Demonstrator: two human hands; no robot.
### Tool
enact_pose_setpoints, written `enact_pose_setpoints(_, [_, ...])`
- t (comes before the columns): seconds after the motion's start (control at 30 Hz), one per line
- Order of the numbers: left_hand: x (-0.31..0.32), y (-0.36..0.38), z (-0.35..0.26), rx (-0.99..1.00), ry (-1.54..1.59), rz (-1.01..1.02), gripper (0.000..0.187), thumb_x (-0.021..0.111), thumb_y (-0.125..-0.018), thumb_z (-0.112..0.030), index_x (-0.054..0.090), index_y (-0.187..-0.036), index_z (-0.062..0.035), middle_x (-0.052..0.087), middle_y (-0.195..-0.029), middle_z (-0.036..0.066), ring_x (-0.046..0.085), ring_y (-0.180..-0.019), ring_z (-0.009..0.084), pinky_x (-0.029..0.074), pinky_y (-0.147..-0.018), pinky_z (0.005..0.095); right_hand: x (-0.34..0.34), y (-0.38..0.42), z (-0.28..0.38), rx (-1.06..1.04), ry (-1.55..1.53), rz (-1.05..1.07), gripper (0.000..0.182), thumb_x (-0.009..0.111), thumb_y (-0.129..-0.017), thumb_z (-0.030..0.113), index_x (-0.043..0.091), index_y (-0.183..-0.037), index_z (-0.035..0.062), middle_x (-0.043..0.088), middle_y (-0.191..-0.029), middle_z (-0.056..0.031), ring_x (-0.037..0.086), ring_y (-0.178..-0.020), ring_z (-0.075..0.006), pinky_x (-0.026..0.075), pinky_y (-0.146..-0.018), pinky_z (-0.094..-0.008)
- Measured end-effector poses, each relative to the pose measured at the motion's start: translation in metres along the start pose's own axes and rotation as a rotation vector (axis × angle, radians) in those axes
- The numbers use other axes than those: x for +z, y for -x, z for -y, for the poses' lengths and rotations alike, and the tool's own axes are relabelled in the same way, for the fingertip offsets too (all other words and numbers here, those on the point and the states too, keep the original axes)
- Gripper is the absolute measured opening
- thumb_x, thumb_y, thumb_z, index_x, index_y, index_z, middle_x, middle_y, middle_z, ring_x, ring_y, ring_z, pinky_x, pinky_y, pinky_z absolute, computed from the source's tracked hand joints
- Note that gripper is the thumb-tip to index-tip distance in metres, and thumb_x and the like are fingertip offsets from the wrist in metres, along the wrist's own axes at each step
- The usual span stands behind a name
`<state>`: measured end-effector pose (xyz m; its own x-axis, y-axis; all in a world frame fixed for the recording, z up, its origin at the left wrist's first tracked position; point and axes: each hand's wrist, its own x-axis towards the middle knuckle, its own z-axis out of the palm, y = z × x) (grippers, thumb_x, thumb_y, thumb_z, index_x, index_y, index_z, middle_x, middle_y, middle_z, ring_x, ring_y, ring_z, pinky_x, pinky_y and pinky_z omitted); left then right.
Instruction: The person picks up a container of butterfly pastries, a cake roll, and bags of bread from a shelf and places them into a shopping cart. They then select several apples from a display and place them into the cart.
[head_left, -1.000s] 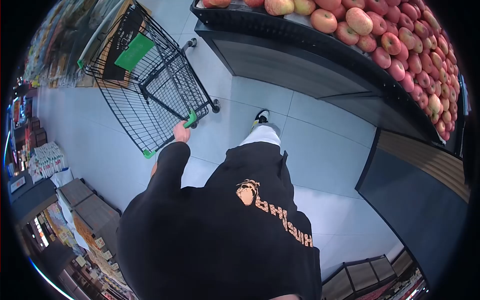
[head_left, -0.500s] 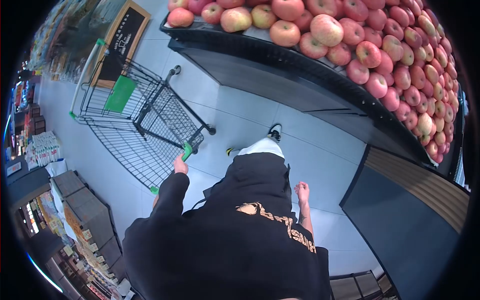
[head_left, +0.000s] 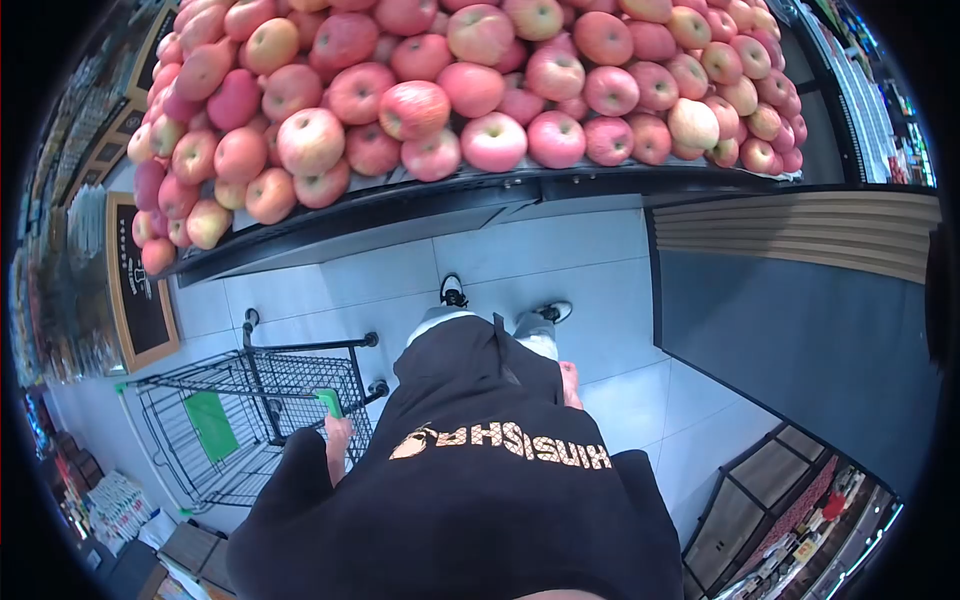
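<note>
My left hand is closed around the green corner grip of a black wire shopping cart, which stands at my left side. Through the mesh no goods show in the cart's basket. My right hand hangs beside my right hip, partly hidden by my black shirt. Its fingers look curled in, with nothing visible in them. In front of me a large heap of red and yellowish apples fills a black display stand. Neither hand touches the apples.
A wood-framed chalkboard sign stands beyond the cart at the left. To the right is a dark counter with a ribbed wooden band. Shelves of goods stand at the lower right. Pale tiles cover the floor.
My view has turned right, so the apple stand now lies straight ahead. The cart appears lower at the left, still held by my left hand. My right hand has come nearer my body.
</note>
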<state>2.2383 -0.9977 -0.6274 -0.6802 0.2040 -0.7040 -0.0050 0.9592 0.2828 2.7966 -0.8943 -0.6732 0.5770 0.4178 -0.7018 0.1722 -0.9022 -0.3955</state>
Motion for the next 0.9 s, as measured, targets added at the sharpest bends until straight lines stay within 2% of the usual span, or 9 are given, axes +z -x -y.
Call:
enact_pose_setpoints(0.17, [0.024,0.029,-0.042,-0.04,0.098,0.127,0.015,0.038,-0.088,-0.007,0.045,-0.1,-0.0108,0.047,-0.087,0.005,0.055,-0.072,0.0216,0.056,-0.066,0.0504,-0.018,-0.088,-0.005,-0.103,-0.104,0.11,0.025,0.062,-0.084,0.026,0.058,-0.099,0.0062,0.062,-0.089,-0.0058,0.057,-0.081,-0.0145,0.047,-0.073,-0.0294])
enact_pose_setpoints(0.37, [0.068,0.081,-0.093,-0.016,0.094,0.162,0.025,0.042,-0.086,-0.005,0.043,-0.11,-0.007,0.049,-0.101,0.01,0.06,-0.081,0.0293,0.055,-0.065,0.0457,-0.12,-0.131,0.05,-0.243,-0.142,0.162,0.025,0.057,-0.088,0.027,0.059,-0.1,0.0052,0.064,-0.086,-0.0081,0.059,-0.079,-0.0171,0.048,-0.071,-0.0316])
enact_pose_setpoints(0.43, [0.071,0.077,-0.095,0.364,-0.674,0.214,0.04,0.054,-0.077,-0.004,0.041,-0.114,-0.007,0.053,-0.107,0.016,0.06,-0.087,0.0349,0.051,-0.076,0.044,-0.147,-0.157,0.042,-0.219,-0.061,0.193,0.023,0.057,-0.087,0.025,0.059,-0.099,0.0058,0.064,-0.085,-0.0082,0.06,-0.078,-0.0172,0.048,-0.071,-0.0313])
enact_pose_setpoints(0.5, [0.102,0.094,-0.101,0.45,-0.749,0.247,0.052,0.061,-0.067,-0.002,0.041,-0.114,-0.0054,0.057,-0.105,0.021,0.06,-0.091,0.0373,0.047,-0.081,0.0394,-0.159,-0.205,0.004,-0.245,-0.001,0.196,0.023,0.057,-0.086,0.026,0.059,-0.098,0.0059,0.064,-0.084,-0.0084,0.06,-0.076,-0.0166,0.048,-0.069,-0.0305])
enact_pose_setpoints(0.57, [0.158,0.13,-0.111,0.292,-0.198,-0.351,0.048,0.066,-0.067,-0.007,0.042,-0.109,-0.0042,0.059,-0.094,0.02,0.06,-0.088,0.0351,0.048,-0.078,0.0401,-0.18,-0.234,-0.024,-0.271,0.06,0.197,0.023,0.058,-0.085,0.026,0.059,-0.097,0.0061,0.064,-0.082,-0.0086,0.06,-0.074,-0.016,0.048,-0.067,-0.0297])
enact_pose_setpoints(0.63, [0.183,0.149,-0.133,-0.193,0.793,-0.176,0.065,0.06,-0.072,-0.011,0.03,-0.129,-0.0069,0.057,-0.093,0.021,0.058,-0.087,0.0343,0.046,-0.08,0.0428,-0.202,-0.232,-0.021,-0.296,0.335,0.165,0.022,0.058,-0.082,0.024,0.059,-0.094,0.0052,0.063,-0.08,-0.0091,0.059,-0.071,-0.0156,0.048,-0.064,-0.0301])
enact_pose_setpoints(0.67, [0.193,0.16,-0.135,-0.202,0.794,-0.186,0.065,0.06,-0.072,-0.011,0.03,-0.129,-0.0069,0.057,-0.093,0.021,0.058,-0.087,0.0343,0.046,-0.08,0.0428,-0.222,-0.22,-0.015,-0.296,0.344,0.174,0.022,0.058,-0.082,0.024,0.059,-0.094,0.0052,0.063,-0.08,-0.0091,0.059,-0.071,-0.0156,0.048,-0.064,-0.0301])
enact_pose_setpoints(0.77, [0.222,0.186,-0.127,0.425,-0.162,-0.205,0.06,0.048,-0.074,-0.003,0.03,-0.13,-0.0148,0.053,-0.108,0.017,0.056,-0.096,0.0333,0.045,-0.08,0.0429,-0.238,-0.209,-0.011,-0.279,0.348,0.265,0.022,0.058,-0.081,0.023,0.06,-0.093,0.0051,0.063,-0.079,-0.0089,0.059,-0.071,-0.0157,0.048,-0.064,-0.0302])
enact_pose_setpoints(0.9, [0.263,0.245,-0.159,0.328,-0.127,-0.121,0.069,0.044,-0.07,0.0,0.024,-0.136,-0.0113,0.051,-0.116,0.025,0.052,-0.108,0.0391,0.041,-0.089,0.0436,-0.228,-0.175,-0.008,-0.245,0.337,0.423,0.021,0.058,-0.081,0.023,0.06,-0.093,0.005,0.063,-0.079,-0.0087,0.059,-0.07,-0.0157,0.048,-0.064,-0.0304])
